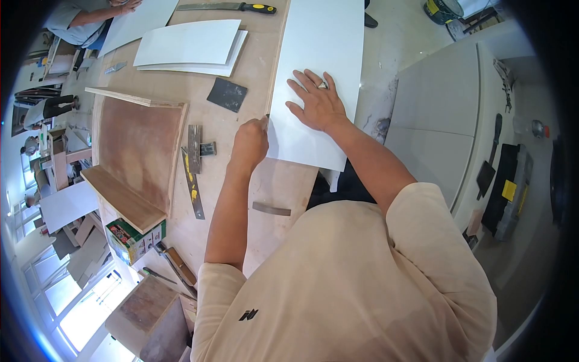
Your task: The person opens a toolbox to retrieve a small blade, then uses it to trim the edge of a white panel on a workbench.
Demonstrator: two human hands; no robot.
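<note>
A long white sheet (319, 48) lies along the right side of the wooden table. My right hand (318, 99) rests flat on it with the fingers spread, a ring on one finger. At the sheet's left edge, my left hand (250, 142) is closed in a fist, thumb side up. A small dark tip shows between that fist and the edge; the rest of the held thing is hidden. Near my left hand lie a black sandpaper-like sheet (227, 95) and a short grey-brown curved strip (271, 209).
Left of my arm are a T-shaped piece (194, 149), a metal strip with yellow marks (192, 184) and a wooden tray (136, 145). Further off are stacked white panels (187, 45), a handsaw (226, 7) and a green box (136, 241). Another person's hands (125, 7) touch a panel.
</note>
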